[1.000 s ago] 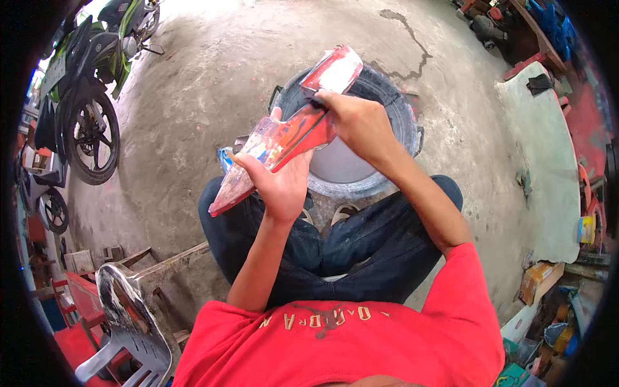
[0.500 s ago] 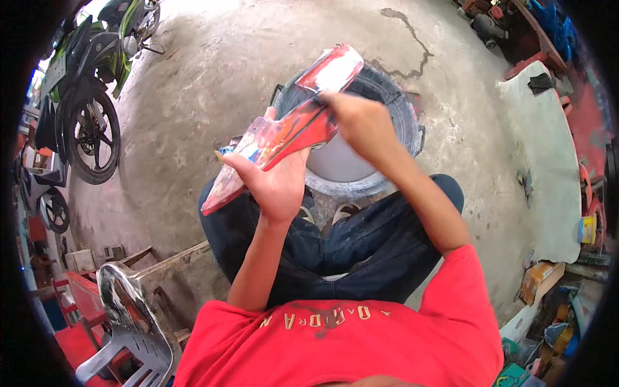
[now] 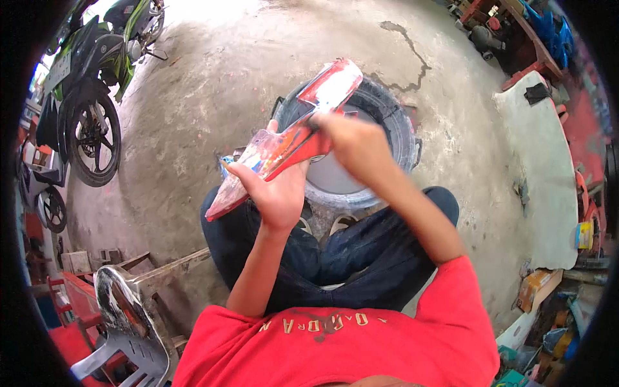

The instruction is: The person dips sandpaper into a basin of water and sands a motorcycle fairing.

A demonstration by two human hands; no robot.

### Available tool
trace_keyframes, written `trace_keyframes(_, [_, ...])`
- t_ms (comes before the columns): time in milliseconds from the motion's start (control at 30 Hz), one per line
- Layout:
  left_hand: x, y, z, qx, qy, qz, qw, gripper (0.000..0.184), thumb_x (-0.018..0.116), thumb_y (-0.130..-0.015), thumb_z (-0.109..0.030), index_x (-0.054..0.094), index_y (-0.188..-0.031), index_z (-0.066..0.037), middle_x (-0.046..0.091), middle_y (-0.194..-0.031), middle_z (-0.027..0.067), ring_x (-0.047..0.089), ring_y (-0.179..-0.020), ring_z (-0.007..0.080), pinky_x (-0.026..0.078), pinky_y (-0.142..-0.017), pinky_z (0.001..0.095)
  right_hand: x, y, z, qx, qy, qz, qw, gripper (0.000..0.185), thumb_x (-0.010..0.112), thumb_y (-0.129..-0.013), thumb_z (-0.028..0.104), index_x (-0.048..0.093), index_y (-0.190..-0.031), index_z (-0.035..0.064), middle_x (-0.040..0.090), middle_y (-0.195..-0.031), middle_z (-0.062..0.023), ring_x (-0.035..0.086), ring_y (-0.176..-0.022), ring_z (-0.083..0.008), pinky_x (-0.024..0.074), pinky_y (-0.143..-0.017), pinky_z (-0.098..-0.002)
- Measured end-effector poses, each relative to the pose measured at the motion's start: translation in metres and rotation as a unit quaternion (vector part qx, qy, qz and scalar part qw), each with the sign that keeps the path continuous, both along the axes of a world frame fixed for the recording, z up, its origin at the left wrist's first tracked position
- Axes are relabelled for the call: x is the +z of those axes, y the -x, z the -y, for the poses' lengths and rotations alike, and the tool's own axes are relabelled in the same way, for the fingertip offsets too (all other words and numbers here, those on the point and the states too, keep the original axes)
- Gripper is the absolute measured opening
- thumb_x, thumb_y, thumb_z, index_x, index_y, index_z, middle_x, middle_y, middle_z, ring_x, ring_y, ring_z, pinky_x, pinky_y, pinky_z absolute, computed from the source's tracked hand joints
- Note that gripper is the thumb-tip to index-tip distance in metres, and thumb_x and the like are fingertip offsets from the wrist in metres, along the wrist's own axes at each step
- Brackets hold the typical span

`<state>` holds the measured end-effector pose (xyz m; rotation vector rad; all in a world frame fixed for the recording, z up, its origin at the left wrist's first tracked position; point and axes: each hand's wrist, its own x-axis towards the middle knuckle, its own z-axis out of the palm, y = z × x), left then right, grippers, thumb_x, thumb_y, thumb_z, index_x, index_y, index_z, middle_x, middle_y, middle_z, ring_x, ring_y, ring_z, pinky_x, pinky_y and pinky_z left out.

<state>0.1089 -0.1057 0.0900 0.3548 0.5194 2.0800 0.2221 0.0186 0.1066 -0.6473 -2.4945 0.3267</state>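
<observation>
A long red motorcycle body panel, with pale worn patches and a white squared end, slants over a round basin. My left hand supports its lower half from beneath, thumb along the near edge and fingertips showing at the far edge. Against the panel's middle, beside a dark smeared streak, my right hand is closed and somewhat blurred. A small dark bit shows at its fingertips, but I cannot make out what it is. Greyish liquid lies in the basin between my feet.
Motorcycles, one with a black front wheel, stand at the left. A worn plastic chair is at lower left. On the right are a long pale panel, a cardboard box and scattered clutter. Concrete floor surrounds the basin.
The panel sits slightly lower in view, with the basin, as the view shifts a little. My right hand has moved slightly down and left along the panel; my left hand keeps its hold.
</observation>
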Motion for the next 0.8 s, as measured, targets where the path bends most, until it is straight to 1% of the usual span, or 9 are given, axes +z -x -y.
trace_keyframes(67, [-0.001, -0.002, 0.001, -0.005, -0.006, 0.011, 1.000, 0.116, 0.034, -0.089, -0.086, 0.016, -0.156, 0.006, 0.030, -0.158, 0.0278, 0.029, -0.149, 0.0403, 0.018, -0.123, 0.0571, 0.009, 0.000, -0.019, -0.049, 0.071, 0.096, 0.992, 0.032, 0.060, -0.086, 0.001, 0.070, -0.116, 0.0055, 0.074, -0.109, -0.0152, 0.074, -0.100, -0.0283, 0.0596, -0.085, -0.0383])
trace_keyframes(200, [0.001, -0.001, -0.002, 0.009, -0.009, -0.009, 1.000, 0.116, 0.034, -0.088, -0.086, 0.017, -0.156, 0.006, 0.031, -0.158, 0.0278, 0.030, -0.149, 0.0403, 0.019, -0.123, 0.0567, 0.001, 0.007, 0.032, 0.089, -0.059, -0.167, 0.980, 0.029, 0.058, -0.089, 0.009, 0.070, -0.115, 0.0057, 0.073, -0.097, -0.0180, 0.073, -0.089, -0.0329, 0.0579, -0.072, -0.0427])
trace_keyframes(333, [0.000, -0.003, 0.000, 0.005, -0.002, 0.015, 1.000, 0.116, 0.034, -0.088, -0.086, 0.018, -0.156, 0.006, 0.035, -0.156, 0.0273, 0.032, -0.148, 0.0405, 0.018, -0.123, 0.0569, 0.006, 0.000, -0.021, -0.050, 0.065, 0.098, 0.992, 0.030, 0.061, -0.086, 0.003, 0.070, -0.114, 0.0066, 0.074, -0.110, -0.0144, 0.074, -0.100, -0.0277, 0.0601, -0.083, -0.0386])
trace_keyframes(433, [0.000, -0.002, -0.005, 0.012, 0.008, -0.016, 1.000, 0.116, 0.033, -0.088, -0.087, 0.017, -0.157, 0.006, 0.035, -0.156, 0.0274, 0.031, -0.148, 0.0405, 0.018, -0.123, 0.0573, -0.001, 0.005, 0.029, 0.065, -0.063, -0.160, 0.983, 0.026, 0.059, -0.089, 0.009, 0.070, -0.112, 0.0062, 0.073, -0.096, -0.0189, 0.073, -0.088, -0.0335, 0.0580, -0.073, -0.0433])
trace_keyframes(467, [0.000, -0.001, -0.002, 0.014, 0.022, -0.033, 0.999, 0.116, 0.032, -0.088, -0.087, 0.017, -0.157, 0.005, 0.034, -0.156, 0.0274, 0.031, -0.148, 0.0404, 0.017, -0.123, 0.0575, 0.002, 0.005, 0.032, 0.072, -0.057, -0.170, 0.981, 0.026, 0.058, -0.090, 0.009, 0.070, -0.112, 0.0062, 0.073, -0.095, -0.0190, 0.072, -0.088, -0.0340, 0.0579, -0.073, -0.0434])
trace_keyframes(600, [-0.001, -0.007, -0.003, -0.001, 0.005, -0.001, 1.000, 0.114, 0.030, -0.089, -0.087, 0.018, -0.156, 0.005, 0.032, -0.157, 0.0284, 0.031, -0.148, 0.0405, 0.017, -0.123, 0.0569, 0.000, -0.001, -0.025, -0.063, 0.059, 0.118, 0.989, 0.031, 0.061, -0.086, 0.002, 0.070, -0.115, 0.0067, 0.075, -0.109, -0.0142, 0.074, -0.100, -0.0282, 0.0600, -0.083, -0.0388])
trace_keyframes(700, [0.000, -0.003, -0.005, 0.009, -0.004, -0.041, 0.999, 0.114, 0.030, -0.089, -0.086, 0.018, -0.156, 0.005, 0.034, -0.156, 0.0292, 0.031, -0.148, 0.0406, 0.017, -0.123, 0.0567, 0.001, 0.005, 0.028, 0.067, -0.055, -0.160, 0.983, 0.028, 0.059, -0.089, 0.008, 0.069, -0.115, 0.0062, 0.073, -0.095, -0.0188, 0.072, -0.087, -0.0343, 0.0578, -0.072, -0.0432])
trace_keyframes(733, [-0.001, -0.003, -0.003, 0.012, 0.000, -0.017, 1.000, 0.113, 0.030, -0.089, -0.086, 0.019, -0.156, 0.005, 0.035, -0.155, 0.0293, 0.031, -0.148, 0.0405, 0.018, -0.123, 0.0566, 0.001, 0.005, 0.030, 0.072, -0.056, -0.159, 0.983, 0.028, 0.059, -0.089, 0.008, 0.068, -0.115, 0.0063, 0.073, -0.095, -0.0188, 0.072, -0.087, -0.0345, 0.0576, -0.071, -0.0435])
trace_keyframes(800, [0.000, -0.003, -0.002, 0.011, 0.003, 0.030, 0.999, 0.113, 0.031, -0.089, -0.086, 0.020, -0.156, 0.005, 0.038, -0.153, 0.0294, 0.031, -0.148, 0.0404, 0.018, -0.123, 0.0564, -0.003, 0.002, -0.005, -0.024, 0.020, 0.019, 0.999, 0.030, 0.061, -0.087, 0.004, 0.069, -0.116, 0.0062, 0.074, -0.104, -0.0155, 0.073, -0.095, -0.0304, 0.0592, -0.078, -0.0410])
